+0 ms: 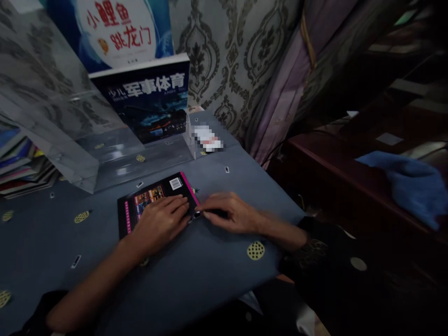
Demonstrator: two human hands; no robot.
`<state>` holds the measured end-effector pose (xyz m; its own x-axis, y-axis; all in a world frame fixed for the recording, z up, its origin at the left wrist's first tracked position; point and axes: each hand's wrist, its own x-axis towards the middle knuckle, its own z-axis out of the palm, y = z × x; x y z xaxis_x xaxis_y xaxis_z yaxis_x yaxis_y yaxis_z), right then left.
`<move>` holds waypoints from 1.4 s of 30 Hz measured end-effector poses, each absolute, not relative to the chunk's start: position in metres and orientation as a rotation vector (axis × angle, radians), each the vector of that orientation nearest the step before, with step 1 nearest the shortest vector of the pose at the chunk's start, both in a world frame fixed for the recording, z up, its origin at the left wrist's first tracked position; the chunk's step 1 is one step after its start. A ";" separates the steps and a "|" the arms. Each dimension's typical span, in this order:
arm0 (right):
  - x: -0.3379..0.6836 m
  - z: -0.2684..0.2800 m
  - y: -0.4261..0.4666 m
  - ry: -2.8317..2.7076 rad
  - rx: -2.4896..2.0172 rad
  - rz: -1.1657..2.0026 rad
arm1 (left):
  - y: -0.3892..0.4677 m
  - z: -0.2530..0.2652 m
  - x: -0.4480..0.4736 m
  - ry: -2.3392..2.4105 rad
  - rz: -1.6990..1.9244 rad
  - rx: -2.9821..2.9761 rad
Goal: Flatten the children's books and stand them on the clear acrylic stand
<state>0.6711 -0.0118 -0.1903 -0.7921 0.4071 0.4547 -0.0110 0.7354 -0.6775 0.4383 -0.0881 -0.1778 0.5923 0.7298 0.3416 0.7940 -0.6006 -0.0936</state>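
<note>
- On the blue-gray tabletop (196, 275), just in front of a clear stand (80, 171): a dark book (168, 188) lying flat, with a pink strip (189, 189) down its right edge, a barcode (175, 183) near the far right corner and small colored pictures (143, 199) toward the left.
- Across the near part of the dark book: the left hand (161, 218), palm down, fingers stretched out side by side on the cover, with nothing gripped.
- At the near right corner: the right hand (235, 213), thumb and index finger reaching to the edge, tips near each other with a gap behind; impossible to tell whether the corner is pinched.
- In the clear stand: a navy book (150, 107) propped up, white characters across it; behind and higher, a bright blue book (159, 28).
- Right beside the stand: a pale item (209, 138), pixelated.
- At far left: a stack of books (24, 163).
- Beyond the right edge: a purple curtain (276, 100), then reddish-brown furniture (322, 161) with a blue cloth (408, 189).
</note>
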 end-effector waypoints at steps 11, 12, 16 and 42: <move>0.667 -0.195 -0.016 -2.440 -0.347 0.774 | -0.070 -0.145 0.377 -2.122 0.132 -2.450; 0.668 -0.195 -0.014 -2.443 -0.374 0.761 | -0.070 -0.143 0.379 -2.149 0.175 -2.428; 0.664 -0.194 0.003 -2.504 -0.486 0.694 | -0.073 -0.136 0.387 -2.253 0.265 -2.389; 0.615 -0.213 0.056 -2.537 -0.614 0.642 | -0.070 -0.160 0.387 -1.982 0.054 -2.109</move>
